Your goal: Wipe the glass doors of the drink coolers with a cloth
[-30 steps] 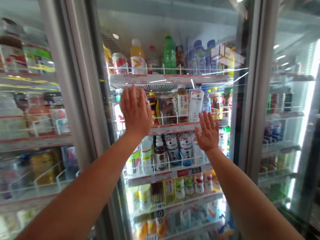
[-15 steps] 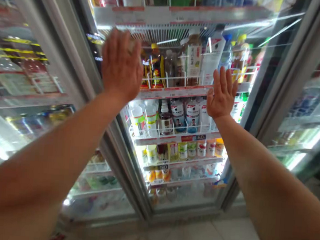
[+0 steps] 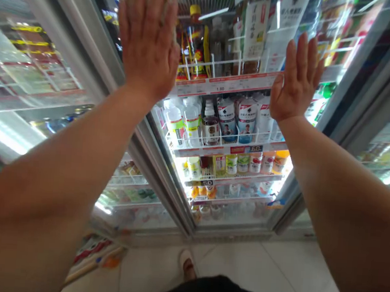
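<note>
My left hand (image 3: 148,45) is raised flat with its fingers stretched out, in front of the upper left of a glass cooler door. To the right, my right hand (image 3: 295,82) is also raised, fingers spread a little and thumb out to the left. Neither hand visibly holds anything. I cannot tell whether the palms touch the glass. Behind it, between my hands, stand a tall brown tea bottle (image 3: 255,32) and a bottle with a yellow cap (image 3: 197,41). One shelf lower, blue-and-white labelled bottles (image 3: 247,118) line up beside a dark bottle (image 3: 211,128).
A metal door frame (image 3: 147,156) runs down the left side of the door. Lower shelves carry small cups (image 3: 243,162). Another drinks cooler section (image 3: 37,64) is at left. Below are the tiled floor (image 3: 240,265) and my foot in a light shoe (image 3: 186,257).
The view has tilted downward, so the shelves sit higher and more floor, my foot and dark clothing show. In the picture both hands are higher, the right one further right. Both remain open.
</note>
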A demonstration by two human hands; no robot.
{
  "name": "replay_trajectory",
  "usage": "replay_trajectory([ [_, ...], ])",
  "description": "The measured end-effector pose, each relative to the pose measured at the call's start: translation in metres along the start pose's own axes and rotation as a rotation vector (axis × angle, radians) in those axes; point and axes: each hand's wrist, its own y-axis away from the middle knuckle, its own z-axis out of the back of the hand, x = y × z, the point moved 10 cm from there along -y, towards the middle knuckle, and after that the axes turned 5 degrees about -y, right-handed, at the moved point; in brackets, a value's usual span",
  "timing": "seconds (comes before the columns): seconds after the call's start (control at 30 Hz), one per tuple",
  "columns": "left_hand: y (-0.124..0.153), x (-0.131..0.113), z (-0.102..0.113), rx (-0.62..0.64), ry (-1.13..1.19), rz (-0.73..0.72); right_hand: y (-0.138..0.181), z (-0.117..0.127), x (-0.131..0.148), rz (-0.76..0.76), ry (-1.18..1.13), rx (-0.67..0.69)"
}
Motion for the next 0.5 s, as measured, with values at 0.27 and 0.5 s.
replay_trajectory([
  [0.27, 0.079, -0.122, -0.034, 0.429, 0.386, -0.557, -0.002, -0.002, -0.003, 0.004, 0.043, -0.035],
  [0.5, 0.015, -0.013, 0.002, 0.053, 0.131, -0.071, 0.001, 0.003, 0.004, 0.064, 0.125, -0.038],
])
